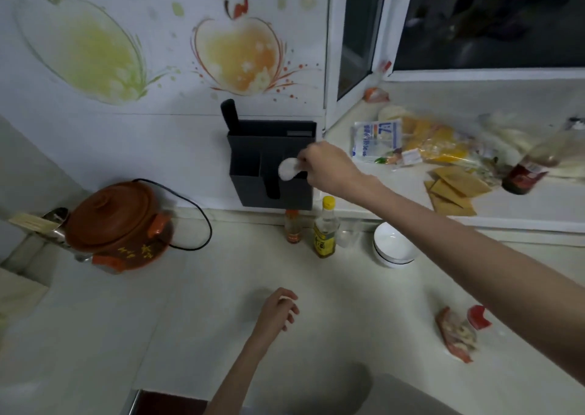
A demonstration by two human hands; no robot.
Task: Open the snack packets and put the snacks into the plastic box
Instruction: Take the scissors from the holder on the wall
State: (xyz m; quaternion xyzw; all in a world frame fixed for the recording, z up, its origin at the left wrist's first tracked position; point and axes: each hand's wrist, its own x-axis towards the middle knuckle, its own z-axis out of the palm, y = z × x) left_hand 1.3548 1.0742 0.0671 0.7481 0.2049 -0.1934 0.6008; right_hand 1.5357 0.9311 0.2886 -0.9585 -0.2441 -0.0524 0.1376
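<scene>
Upper left of the frame, the white wall [158, 136] bears a pale green fruit print [91, 54] and an orange one [240, 57]. The plastic box [272, 164] at centre is dark grey, the snack [288, 169] before it white. Left, a brown-orange clay pot [120, 224] carries yellow lettering. Lower right, the torn packet [456, 334] is red on the cream tabletop [190, 304].

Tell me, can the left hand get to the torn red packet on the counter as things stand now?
Probably yes. The left hand hovers low over bare counter, apparently holding nothing, and nothing stands between it and the torn red packet; only the right arm stretches above that side.
</scene>
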